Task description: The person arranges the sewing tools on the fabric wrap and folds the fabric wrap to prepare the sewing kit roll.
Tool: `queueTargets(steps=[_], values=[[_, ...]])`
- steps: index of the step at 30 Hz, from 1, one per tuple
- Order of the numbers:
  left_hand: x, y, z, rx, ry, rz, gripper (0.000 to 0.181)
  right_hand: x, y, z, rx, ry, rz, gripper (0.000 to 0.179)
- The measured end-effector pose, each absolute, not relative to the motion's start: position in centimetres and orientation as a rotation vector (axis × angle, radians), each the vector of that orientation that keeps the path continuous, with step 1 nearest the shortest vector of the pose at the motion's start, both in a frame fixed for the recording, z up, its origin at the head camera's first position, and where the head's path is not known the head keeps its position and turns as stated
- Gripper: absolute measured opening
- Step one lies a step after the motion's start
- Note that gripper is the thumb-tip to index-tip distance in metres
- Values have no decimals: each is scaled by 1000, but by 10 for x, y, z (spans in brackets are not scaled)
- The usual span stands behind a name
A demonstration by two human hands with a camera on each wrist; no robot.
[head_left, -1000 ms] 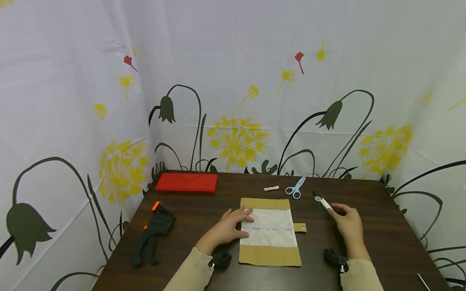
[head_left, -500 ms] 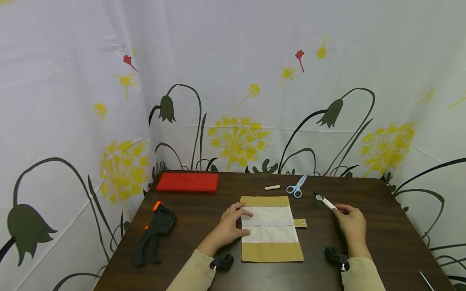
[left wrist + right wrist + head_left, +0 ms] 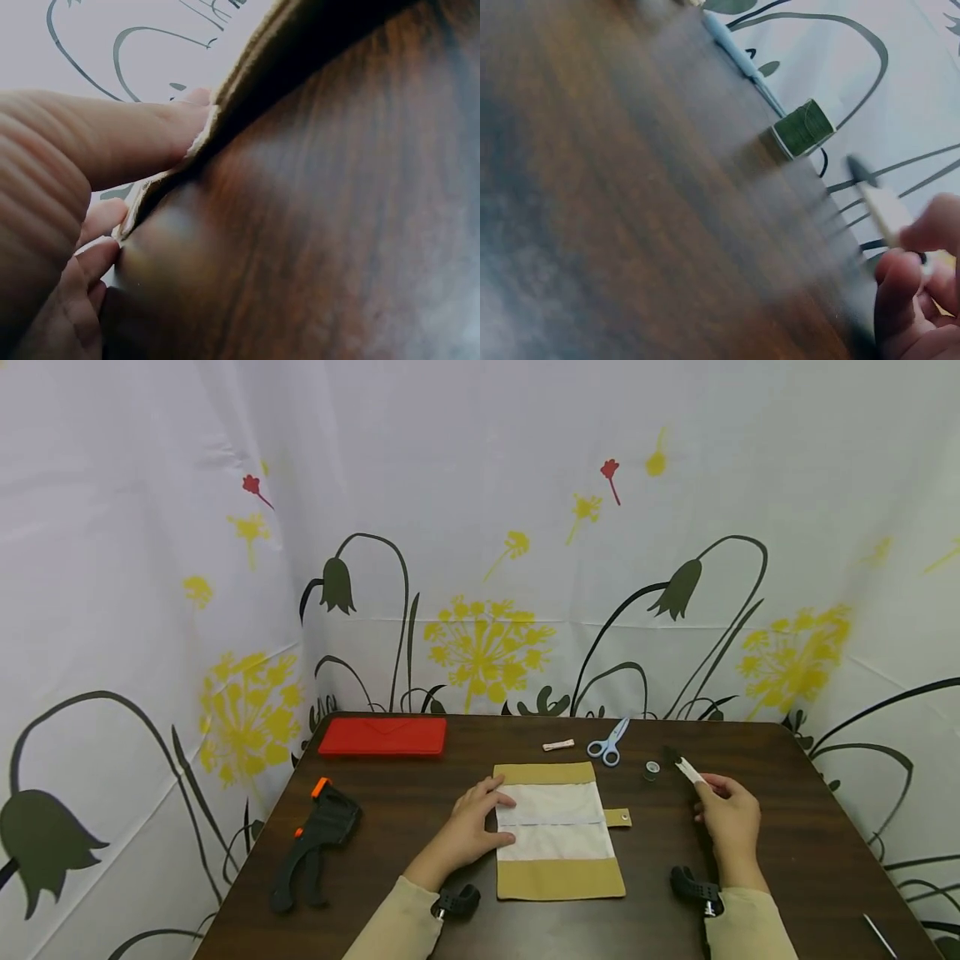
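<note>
A slim, dark-tipped white tool [image 3: 691,772] is pinched by the right hand [image 3: 731,817]. The left hand [image 3: 469,823], fingers loosely spread, touches the flat tan-and-white fabric pouch [image 3: 558,839].

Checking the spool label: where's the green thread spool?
In the head view, the green thread spool sits right of centre on the table, between the blue scissors and the right hand.

The right fingers [image 3: 898,283] hide the rear of a white tool [image 3: 690,771], whose dark tip [image 3: 860,172] blurs in the right wrist view. The left fingers [image 3: 489,798] cover part of the fabric case [image 3: 558,845]. The head view's bottom edge cuts off a thin rod [image 3: 878,935], both sleeves [image 3: 397,917] and the table [image 3: 585,935]. Marks on the pale strip [image 3: 558,746] are too small to read.
</note>
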State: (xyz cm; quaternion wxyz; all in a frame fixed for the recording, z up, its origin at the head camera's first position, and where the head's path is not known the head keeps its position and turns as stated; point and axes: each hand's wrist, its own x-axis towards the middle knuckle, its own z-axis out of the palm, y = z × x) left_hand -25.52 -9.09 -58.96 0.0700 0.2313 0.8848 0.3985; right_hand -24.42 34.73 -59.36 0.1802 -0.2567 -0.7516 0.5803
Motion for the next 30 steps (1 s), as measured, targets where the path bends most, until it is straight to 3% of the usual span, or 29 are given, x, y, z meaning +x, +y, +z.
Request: queueTargets(steps=[10,18,25,30], values=[[-255,-93,-595,719,2670,1168,29,-241,347,-595,-650,-1575,2028,23],[-255,-97,-592,708,2708,1177,26,-244,318,-586,-322,-1170,2235,20],[-257,-94,-591,754,2697,1166,25,-240,292,-576,18,-1156,2448,16],[-258,-96,-592,737,2687,1169,25,-242,269,-576,100,-1319,2496,18]])
